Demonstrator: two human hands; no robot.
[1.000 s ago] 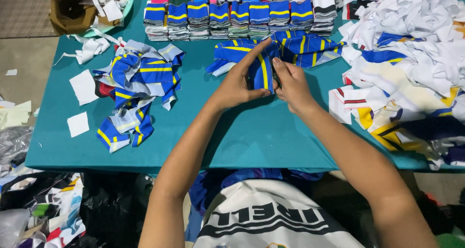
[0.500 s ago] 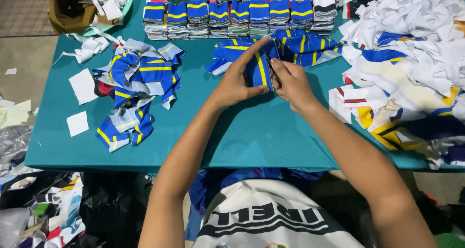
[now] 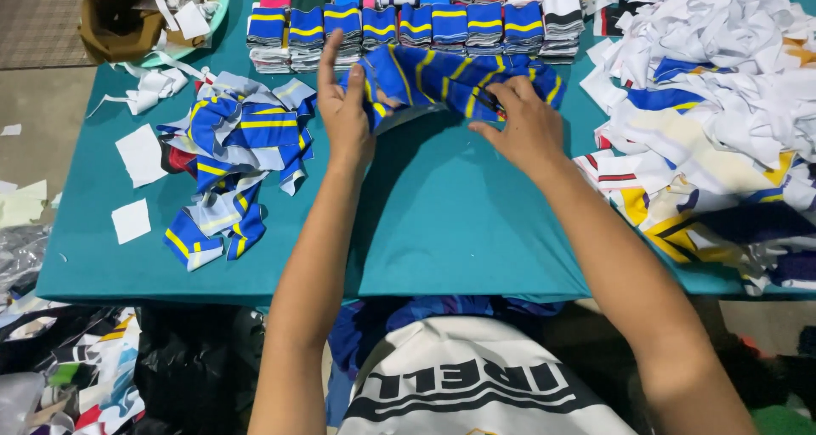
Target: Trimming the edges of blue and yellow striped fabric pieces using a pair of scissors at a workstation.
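Two bare hands worked over a teal table [image 3: 442, 223]. Between them lay a blue cloth piece with yellow stripes [image 3: 442, 74], spread flat on the far part of the table, just in front of a row of folded bundles [image 3: 399, 23]. The left hand [image 3: 344, 116] held the left end of this piece, its thumb pressed on the cloth and its other fingers stretched up and apart. The right hand [image 3: 523, 129] lay on the right end, fingers bent and closed on the cloth near a small dark and red spot. Left of the hands, a loose heap of blue, yellow and white scraps [image 3: 234, 167] rested on the table, near some white paper squares [image 3: 140, 155]. On the right side was a large pile of white and coloured fabric [image 3: 722, 104].
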